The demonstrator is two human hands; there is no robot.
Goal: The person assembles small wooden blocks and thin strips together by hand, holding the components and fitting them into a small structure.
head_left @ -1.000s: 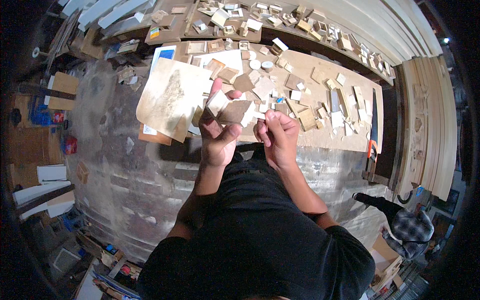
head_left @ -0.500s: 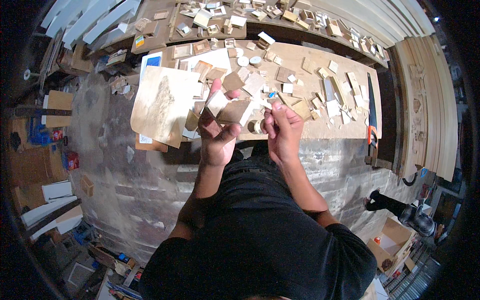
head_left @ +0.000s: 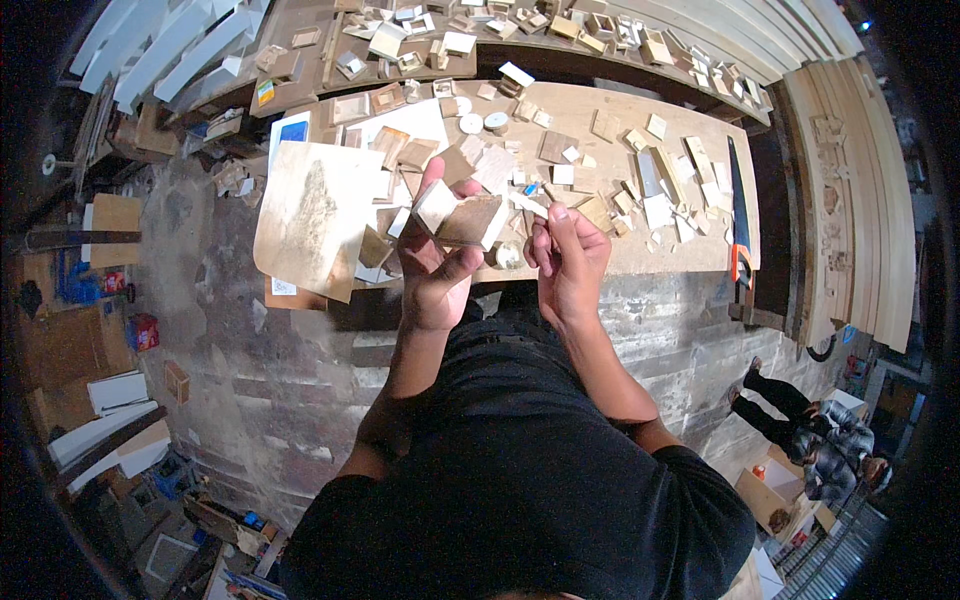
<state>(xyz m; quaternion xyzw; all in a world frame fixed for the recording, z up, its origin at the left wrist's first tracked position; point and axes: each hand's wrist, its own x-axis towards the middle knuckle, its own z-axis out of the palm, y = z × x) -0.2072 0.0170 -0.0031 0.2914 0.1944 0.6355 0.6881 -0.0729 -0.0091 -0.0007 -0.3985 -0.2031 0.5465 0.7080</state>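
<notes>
My left hand (head_left: 435, 265) grips a small assembly of thin wooden panels (head_left: 462, 217), held up in front of the workbench (head_left: 640, 255). My right hand (head_left: 568, 262) is closed around a thin stick-like tool (head_left: 553, 196), its tip close to the right edge of the panels. What the tool is, I cannot tell. Both hands hover just above the bench's near edge.
Several small wood offcuts (head_left: 650, 180) are scattered over the bench, with a large plywood sheet (head_left: 315, 215) at its left and a handsaw (head_left: 738, 215) at its right end. Long boards (head_left: 850, 200) lean at the right. Another person (head_left: 810, 430) stands at lower right.
Both hands have stayed together at the panel assembly. The view has shifted slightly, so the bench sits a little lower and closer.
</notes>
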